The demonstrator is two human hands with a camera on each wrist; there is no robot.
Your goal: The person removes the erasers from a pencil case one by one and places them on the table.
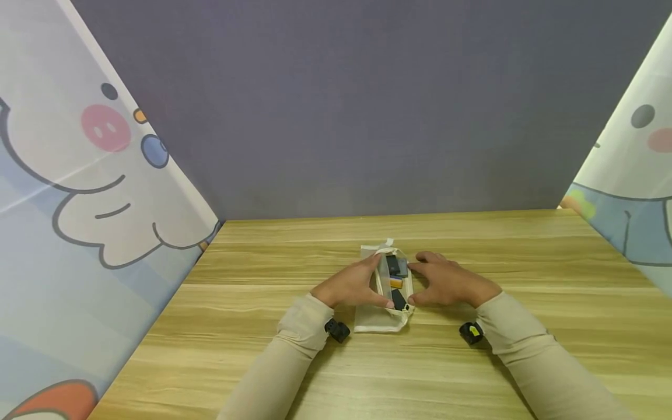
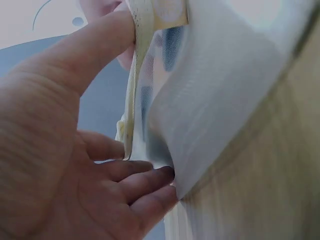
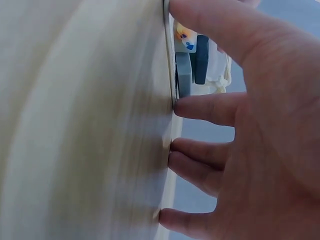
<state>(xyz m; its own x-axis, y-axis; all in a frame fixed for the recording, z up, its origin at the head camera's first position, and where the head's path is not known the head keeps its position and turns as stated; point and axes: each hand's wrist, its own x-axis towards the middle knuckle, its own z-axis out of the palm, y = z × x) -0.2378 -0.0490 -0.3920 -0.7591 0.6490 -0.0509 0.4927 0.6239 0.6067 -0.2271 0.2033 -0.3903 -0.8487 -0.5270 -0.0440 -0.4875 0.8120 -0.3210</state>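
Observation:
A whitish mesh zip pouch (image 1: 379, 322) lies on the wooden table with its mouth spread. Inside it I see a black box (image 1: 392, 265), a grey box (image 1: 402, 268), an orange-and-white piece (image 1: 396, 282) and a dark flat piece (image 1: 398, 299). My left hand (image 1: 356, 284) holds the pouch's raised left rim, thumb near, fingers farther along; its thumb tip is partly hidden behind the zip edge in the left wrist view. On the right, my right hand (image 1: 446, 281) rests its thumb and index finger on the low rim, with the other fingertips touching the table.
The wooden table (image 1: 252, 350) stretches to both sides. A dark grey panel (image 1: 388, 105) stands behind it. Cartoon-printed sheets (image 1: 63, 233) flank the table. Each wrist carries a small black camera (image 1: 337, 331).

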